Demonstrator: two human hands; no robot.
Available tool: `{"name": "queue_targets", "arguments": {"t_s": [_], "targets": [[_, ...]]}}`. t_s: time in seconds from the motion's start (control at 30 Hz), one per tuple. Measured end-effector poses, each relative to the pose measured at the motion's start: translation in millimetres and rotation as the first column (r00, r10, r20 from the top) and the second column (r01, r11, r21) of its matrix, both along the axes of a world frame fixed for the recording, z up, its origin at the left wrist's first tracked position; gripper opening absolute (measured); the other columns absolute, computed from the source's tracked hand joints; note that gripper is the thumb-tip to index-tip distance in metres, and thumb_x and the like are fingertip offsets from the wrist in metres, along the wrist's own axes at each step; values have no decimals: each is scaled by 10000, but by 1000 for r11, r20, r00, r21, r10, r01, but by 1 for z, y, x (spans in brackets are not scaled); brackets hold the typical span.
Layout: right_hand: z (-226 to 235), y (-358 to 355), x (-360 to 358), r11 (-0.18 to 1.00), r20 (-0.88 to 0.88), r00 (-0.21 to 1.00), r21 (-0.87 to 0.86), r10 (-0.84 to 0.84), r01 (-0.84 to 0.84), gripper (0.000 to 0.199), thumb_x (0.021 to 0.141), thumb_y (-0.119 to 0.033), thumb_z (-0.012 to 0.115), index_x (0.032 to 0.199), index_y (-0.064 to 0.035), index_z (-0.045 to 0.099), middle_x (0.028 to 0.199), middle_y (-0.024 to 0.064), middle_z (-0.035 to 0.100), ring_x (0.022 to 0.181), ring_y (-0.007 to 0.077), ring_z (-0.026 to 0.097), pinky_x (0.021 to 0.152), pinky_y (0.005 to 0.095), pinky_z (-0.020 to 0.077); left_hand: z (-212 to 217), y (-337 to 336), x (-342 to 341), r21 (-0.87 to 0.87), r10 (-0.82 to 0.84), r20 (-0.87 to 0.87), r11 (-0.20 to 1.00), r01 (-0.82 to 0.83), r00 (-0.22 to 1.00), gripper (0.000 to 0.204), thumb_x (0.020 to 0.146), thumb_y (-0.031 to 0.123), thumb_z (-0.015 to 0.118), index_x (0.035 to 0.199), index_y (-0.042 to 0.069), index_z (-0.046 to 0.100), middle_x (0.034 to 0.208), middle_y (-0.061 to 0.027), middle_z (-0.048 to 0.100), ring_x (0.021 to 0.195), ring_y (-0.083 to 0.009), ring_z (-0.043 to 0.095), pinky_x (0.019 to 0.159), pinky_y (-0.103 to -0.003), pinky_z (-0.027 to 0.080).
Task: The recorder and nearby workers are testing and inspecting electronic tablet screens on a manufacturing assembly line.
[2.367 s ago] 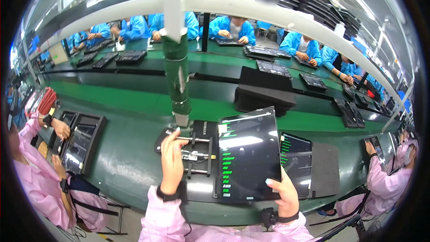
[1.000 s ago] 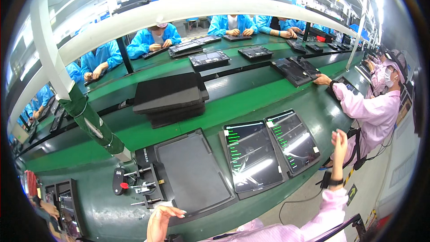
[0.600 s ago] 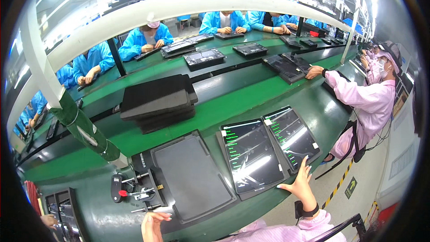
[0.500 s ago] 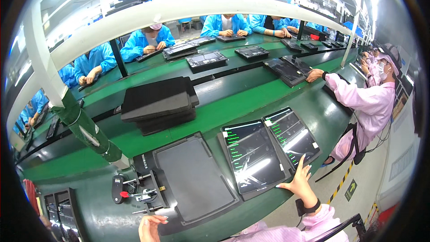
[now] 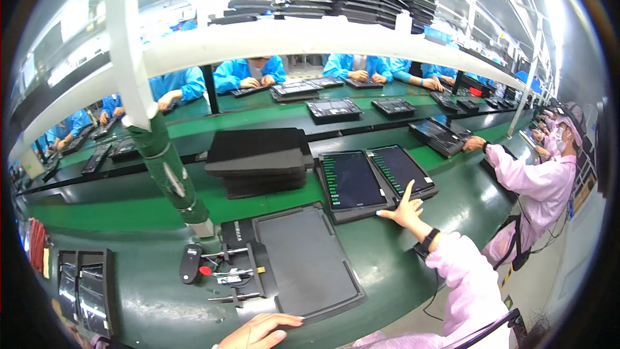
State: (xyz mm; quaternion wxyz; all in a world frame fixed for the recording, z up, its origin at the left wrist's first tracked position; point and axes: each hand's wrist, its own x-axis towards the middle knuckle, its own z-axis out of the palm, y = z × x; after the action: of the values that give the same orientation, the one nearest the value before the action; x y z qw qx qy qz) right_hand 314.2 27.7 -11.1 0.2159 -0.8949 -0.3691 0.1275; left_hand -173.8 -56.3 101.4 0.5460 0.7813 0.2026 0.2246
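Green workbench (image 5: 155, 265) carries two lit tablets (image 5: 355, 184), already set on black trays (image 5: 352, 215) back from its front edge. Right hand (image 5: 405, 212), digits spread, perhaps touches the rightmost tablet (image 5: 399, 165); left hand (image 5: 258, 331), fingers extended, grasps nothing by the tablet-free clamp fixture's (image 5: 307, 258) front edge.

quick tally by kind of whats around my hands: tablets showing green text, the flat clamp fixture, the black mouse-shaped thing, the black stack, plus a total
Tablets showing green text: 2
Flat clamp fixture: 1
Black mouse-shaped thing: 1
Black stack: 1
Total: 5
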Motion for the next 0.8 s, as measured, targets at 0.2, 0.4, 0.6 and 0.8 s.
{"name": "queue_targets", "arguments": {"t_s": [0.2,0.4,0.6,0.8], "targets": [[-21,108,4,996,32,998,77,52,-54,1434,639,-636,774,1419,-157,-330,1348,557,64,1368,590,27,1105,607,41,-22,53,30,-197,-247,93,945,261,965,432,1036,292,343,1257,-34,522,1278,-157,557,1242,-240,482,1073,-352,329],[-33,120,2,917,-89,978,372,188,-142,1131,757,-469,736,1519,-120,-23,1444,364,271,1373,470,255,1132,479,197,-83,50,74,-416,-304,41,861,293,952,438,1039,362,349,1205,15,558,1178,-65,590,1102,-152,531,1008,-298,383],[-5,24,-69,609,-600,395,784,696,118,586,999,-484,349,1367,-29,388,1091,170,625,1023,251,616,940,399,466,-117,50,88,-584,-168,296,747,317,940,383,1038,298,369,1143,-16,562,1123,-94,599,1041,-179,566,966,-304,423],[20,-13,-111,699,-710,62,668,701,-254,593,1005,-510,245,1099,-12,553,706,39,560,606,129,573,573,266,517,-96,31,113,-611,-173,243,737,289,955,355,1032,278,392,1032,-10,598,986,-80,631,885,-133,577,847,-264,457]]}}
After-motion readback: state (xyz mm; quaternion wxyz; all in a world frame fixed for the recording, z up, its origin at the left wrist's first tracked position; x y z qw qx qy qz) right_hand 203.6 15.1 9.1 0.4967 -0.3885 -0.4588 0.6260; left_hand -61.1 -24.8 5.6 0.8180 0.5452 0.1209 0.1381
